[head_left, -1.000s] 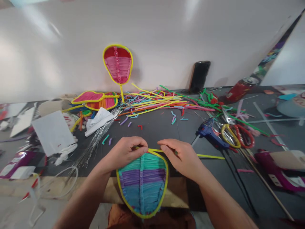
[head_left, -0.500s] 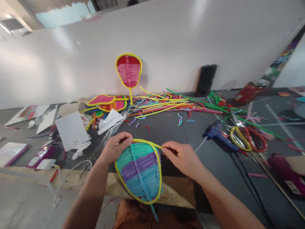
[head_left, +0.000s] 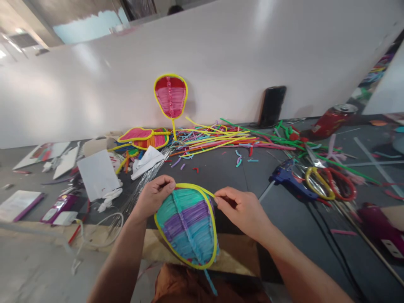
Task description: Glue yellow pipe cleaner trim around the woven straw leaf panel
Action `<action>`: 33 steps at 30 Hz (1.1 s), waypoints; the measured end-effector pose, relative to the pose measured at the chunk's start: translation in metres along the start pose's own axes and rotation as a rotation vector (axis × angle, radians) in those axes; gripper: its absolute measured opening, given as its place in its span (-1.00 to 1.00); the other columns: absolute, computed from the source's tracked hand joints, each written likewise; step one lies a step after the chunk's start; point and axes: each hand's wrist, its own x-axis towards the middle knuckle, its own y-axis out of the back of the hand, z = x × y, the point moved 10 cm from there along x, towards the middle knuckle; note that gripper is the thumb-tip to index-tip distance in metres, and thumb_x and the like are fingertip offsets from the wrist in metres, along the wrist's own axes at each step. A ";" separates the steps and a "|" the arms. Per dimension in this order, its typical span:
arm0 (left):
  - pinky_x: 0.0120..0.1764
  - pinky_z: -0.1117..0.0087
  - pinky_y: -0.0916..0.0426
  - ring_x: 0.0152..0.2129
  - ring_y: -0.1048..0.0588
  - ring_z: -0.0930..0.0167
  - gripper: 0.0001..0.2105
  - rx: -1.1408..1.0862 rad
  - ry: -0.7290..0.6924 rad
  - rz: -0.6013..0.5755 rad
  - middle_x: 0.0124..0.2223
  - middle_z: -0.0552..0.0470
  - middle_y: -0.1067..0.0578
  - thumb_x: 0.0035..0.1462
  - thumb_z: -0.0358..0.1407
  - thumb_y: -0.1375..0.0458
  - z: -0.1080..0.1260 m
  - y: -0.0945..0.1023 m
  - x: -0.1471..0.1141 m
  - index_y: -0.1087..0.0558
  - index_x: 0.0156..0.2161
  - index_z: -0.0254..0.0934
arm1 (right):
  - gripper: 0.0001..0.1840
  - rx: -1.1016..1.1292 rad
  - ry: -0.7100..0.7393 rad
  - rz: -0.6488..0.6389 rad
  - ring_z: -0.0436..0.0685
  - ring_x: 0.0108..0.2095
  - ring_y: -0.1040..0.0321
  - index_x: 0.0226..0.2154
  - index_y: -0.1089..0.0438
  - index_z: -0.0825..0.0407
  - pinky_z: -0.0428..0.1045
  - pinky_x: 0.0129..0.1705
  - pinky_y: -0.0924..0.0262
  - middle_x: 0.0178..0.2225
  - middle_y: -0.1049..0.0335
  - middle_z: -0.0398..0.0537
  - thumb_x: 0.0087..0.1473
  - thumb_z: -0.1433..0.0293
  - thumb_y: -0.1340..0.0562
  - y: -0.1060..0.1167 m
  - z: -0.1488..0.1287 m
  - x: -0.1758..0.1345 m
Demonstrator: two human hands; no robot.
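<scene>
A rounded, leaf-shaped pipe-cleaner panel [head_left: 186, 229] in teal, purple and blue hangs tilted over the table's front edge. A raised blue rib runs down its middle and sticks out below. My left hand [head_left: 157, 194] pinches the panel's upper left rim between thumb and fingers. Yellow pipe cleaner [head_left: 215, 235] borders the panel, and a loose length of it leaves the top rim toward the right. My right hand [head_left: 241, 210] pinches the end of that loose length, slightly apart from the rim.
Behind, a pink-and-red panel [head_left: 171, 99] stands on a yellow stem beside loose pipe cleaners [head_left: 217, 141]. To the right lie a blue glue gun [head_left: 292, 181], scissors [head_left: 341, 184] and a red can [head_left: 333, 122]. A phone [head_left: 272, 106] leans on the white partition [head_left: 221, 54]. White papers [head_left: 98, 174] lie left.
Both hands keep the same pinches. The panel's lower end has shifted slightly to the right, and the view has moved a little.
</scene>
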 end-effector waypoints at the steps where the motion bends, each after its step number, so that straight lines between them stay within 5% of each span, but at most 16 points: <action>1: -0.51 0.53 -0.22 -0.57 -0.31 0.48 -0.74 0.001 0.001 0.003 -0.49 0.08 -0.42 0.06 -0.12 -0.10 0.000 0.000 0.000 -0.43 -0.41 -0.31 | -0.82 -0.004 0.002 -0.002 0.04 -0.43 -0.46 -0.33 -0.48 -0.04 -0.10 -0.36 -0.22 -0.45 -0.54 -0.17 0.12 0.35 -0.16 -0.001 0.000 0.000; 13: -0.58 0.55 -0.15 -0.62 -0.24 0.51 -0.72 -0.083 0.051 0.087 -0.55 0.13 -0.31 0.03 -0.09 -0.12 -0.002 0.008 -0.001 -0.41 -0.43 -0.31 | -0.76 0.010 0.048 -0.065 0.00 -0.48 -0.40 -0.27 -0.46 -0.02 -0.12 -0.43 -0.17 -0.45 -0.51 -0.17 0.19 0.34 -0.08 -0.011 -0.003 -0.001; 24: -0.66 0.58 -0.06 -0.70 -0.17 0.57 -0.73 -0.351 0.166 0.174 -0.58 0.18 -0.26 -0.01 -0.10 -0.19 -0.024 0.015 -0.003 -0.36 -0.39 -0.30 | -0.76 0.556 -0.225 -0.202 -0.07 -0.60 -0.20 -0.49 -0.33 0.04 -0.15 -0.58 -0.21 -0.59 -0.23 -0.25 0.08 0.23 -0.18 -0.039 0.023 0.001; 33: -0.64 0.56 -0.11 -0.69 -0.21 0.55 -0.73 -0.322 0.165 0.190 -0.58 0.16 -0.29 -0.01 -0.10 -0.19 -0.031 0.018 -0.005 -0.39 -0.38 -0.30 | -0.62 0.725 -0.300 -0.293 -0.10 -0.58 -0.19 -0.51 -0.33 0.08 -0.16 -0.59 -0.25 -0.57 -0.21 -0.26 -0.08 0.09 -0.32 -0.058 0.028 0.000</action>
